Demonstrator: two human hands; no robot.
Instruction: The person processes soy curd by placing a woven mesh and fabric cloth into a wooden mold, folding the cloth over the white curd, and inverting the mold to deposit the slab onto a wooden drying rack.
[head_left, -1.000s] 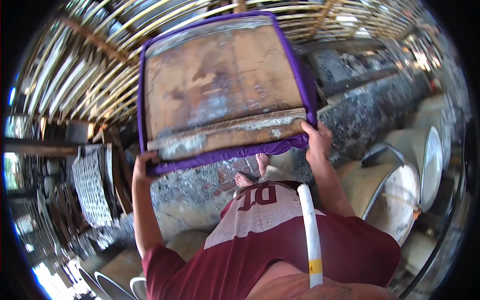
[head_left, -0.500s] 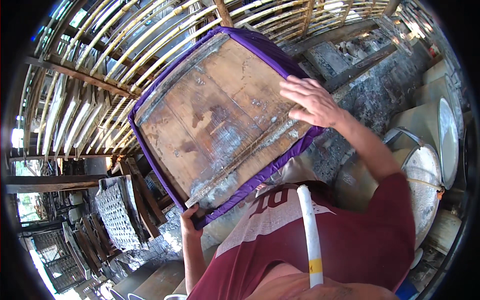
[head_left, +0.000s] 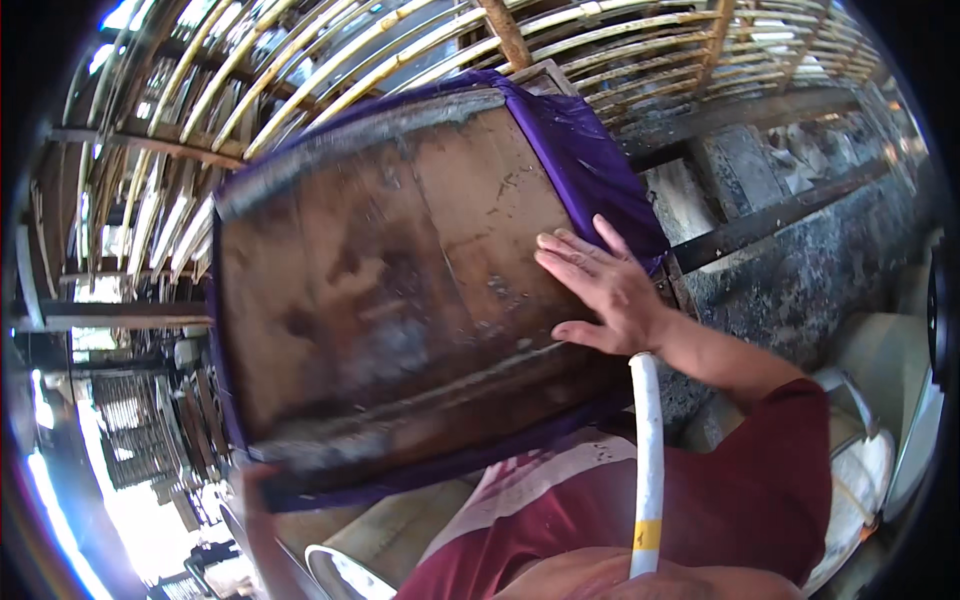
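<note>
A wide wooden board [head_left: 390, 250], worn and stained with whitish patches, stands tilted in front of me. Purple cloth [head_left: 590, 150] wraps its edges, hanging in loose folds at the right end. At the lower left corner my left hand [head_left: 262, 510] grips the edge, its thumb on the face; motion blurs it, and its other fingers are hidden. My right hand [head_left: 615, 300] is open near the right end, fingers spread over the wood. Whether its palm presses the board cannot be made out.
Bamboo slats [head_left: 390, 60] form a wall beyond the board. A sooty ledge [head_left: 800, 255] runs along the right. Large metal containers [head_left: 875, 370] stand at lower right, others at lower left. A white stick with a yellow band [head_left: 648, 450] juts up close in front.
The board has swung lower left and nearer, its face now darker. My left hand moved down and left with its corner. My right hand shifted lower, its fingers spreading wider.
</note>
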